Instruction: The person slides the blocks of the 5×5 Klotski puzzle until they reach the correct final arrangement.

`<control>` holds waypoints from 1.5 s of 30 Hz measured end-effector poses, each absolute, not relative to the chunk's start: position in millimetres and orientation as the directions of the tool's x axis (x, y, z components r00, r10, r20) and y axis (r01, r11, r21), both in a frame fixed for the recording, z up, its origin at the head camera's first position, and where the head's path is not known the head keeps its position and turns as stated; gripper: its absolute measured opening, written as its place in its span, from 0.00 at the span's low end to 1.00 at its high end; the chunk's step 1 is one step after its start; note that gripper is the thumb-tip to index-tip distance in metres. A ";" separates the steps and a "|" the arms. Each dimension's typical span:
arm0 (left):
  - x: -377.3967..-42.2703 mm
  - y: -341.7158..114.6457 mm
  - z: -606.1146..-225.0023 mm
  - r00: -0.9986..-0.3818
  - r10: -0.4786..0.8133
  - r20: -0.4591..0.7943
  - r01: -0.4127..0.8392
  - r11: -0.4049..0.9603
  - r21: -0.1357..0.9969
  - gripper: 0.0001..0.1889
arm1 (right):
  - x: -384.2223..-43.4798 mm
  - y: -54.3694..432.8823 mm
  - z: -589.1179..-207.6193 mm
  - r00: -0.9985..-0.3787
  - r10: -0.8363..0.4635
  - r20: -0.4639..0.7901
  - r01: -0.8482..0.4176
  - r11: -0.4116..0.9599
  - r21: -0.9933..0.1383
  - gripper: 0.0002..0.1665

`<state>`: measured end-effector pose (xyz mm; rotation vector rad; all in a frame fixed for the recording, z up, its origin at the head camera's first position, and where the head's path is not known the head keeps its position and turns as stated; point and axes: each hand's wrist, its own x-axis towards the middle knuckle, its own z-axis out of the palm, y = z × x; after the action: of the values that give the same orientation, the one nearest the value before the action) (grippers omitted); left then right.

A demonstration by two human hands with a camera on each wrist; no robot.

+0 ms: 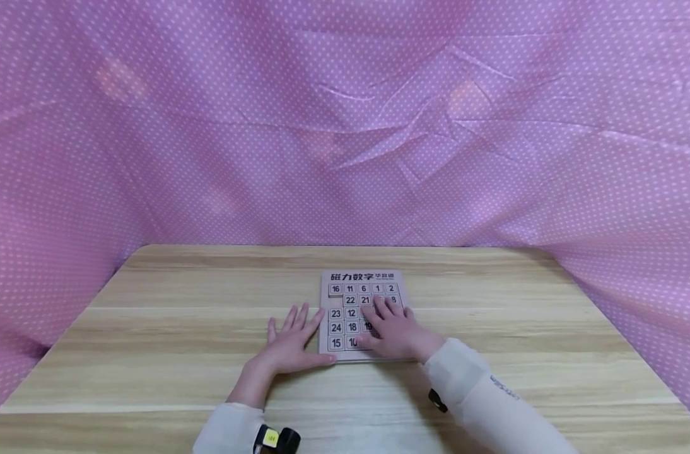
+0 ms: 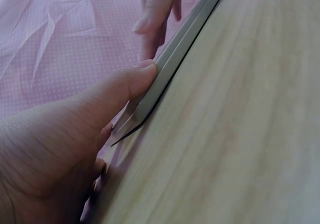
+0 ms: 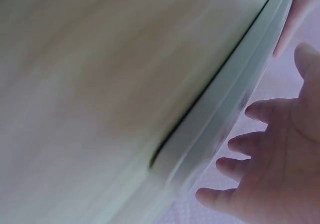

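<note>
A flat sliding number puzzle (image 1: 356, 356) lies on the table, its numbered tiles in rows and one gap at the left of the second row. My left hand (image 1: 291, 350) is spread at the puzzle's left side. Its thumb (image 2: 145, 72) touches the near left corner in the left wrist view. Over the right part of the tiles is my right hand (image 1: 396, 331), fingers spread, covering several numbers. In the right wrist view the fingers (image 3: 250, 143) look straight or slightly bent beside the puzzle's edge (image 3: 215, 109); whether they touch tiles I cannot tell.
The puzzle sits on a light wood-grain table (image 1: 169, 302). Behind and on both sides hangs a pink-purple cloth (image 1: 345, 157) with white dots. A dark device with a yellow label (image 1: 270, 438) is strapped at the left wrist.
</note>
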<state>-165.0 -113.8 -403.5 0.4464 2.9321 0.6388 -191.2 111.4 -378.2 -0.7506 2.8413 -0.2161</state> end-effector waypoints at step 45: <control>-162.6 -113.4 -402.6 -0.953 0.297 -0.052 0.246 0.865 0.436 0.50 | -190.7 118.5 -376.2 -0.852 -0.502 -0.146 -0.476 0.860 -0.183 0.43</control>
<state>-162.6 -113.4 -402.6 0.4272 2.9203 0.6598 -190.7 118.5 -376.2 -0.7553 2.8457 -0.2082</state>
